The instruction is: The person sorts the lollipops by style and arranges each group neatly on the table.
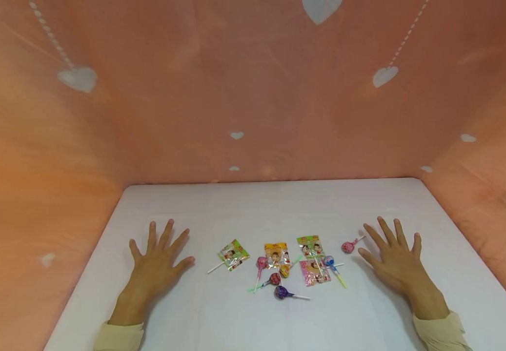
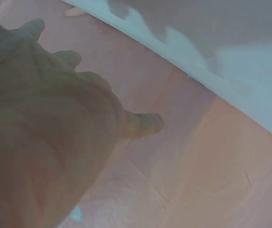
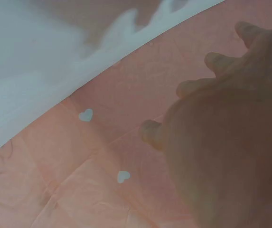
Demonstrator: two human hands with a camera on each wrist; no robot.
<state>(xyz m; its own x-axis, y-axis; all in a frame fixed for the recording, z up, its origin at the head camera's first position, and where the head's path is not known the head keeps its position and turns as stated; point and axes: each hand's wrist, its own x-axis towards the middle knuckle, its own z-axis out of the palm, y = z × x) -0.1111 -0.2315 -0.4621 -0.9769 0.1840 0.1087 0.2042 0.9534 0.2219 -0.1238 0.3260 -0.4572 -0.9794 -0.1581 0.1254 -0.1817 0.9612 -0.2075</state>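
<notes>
Several wrapped lollipops lie in a loose group at the middle of the table in the head view. Nearest my left hand (image 1: 153, 268) is a flat lollipop in a green wrapper (image 1: 233, 255). My left fingers are spread and hold nothing. On the other side, my right hand (image 1: 397, 263) is also spread, its fingertips near a round pink lollipop (image 1: 348, 246). Between them lie an orange-wrapped flat lollipop (image 1: 276, 254), a second green one (image 1: 310, 246), a pink flat one (image 1: 315, 273), a purple round lollipop (image 1: 281, 292), a red one (image 1: 274, 279) and a blue one (image 1: 329, 261).
The white table (image 1: 200, 204) has rounded far corners. An orange-pink curtain (image 1: 253, 97) with white hearts hangs behind it and along both sides. In the wrist views, the palms, the table's edge and the curtain show.
</notes>
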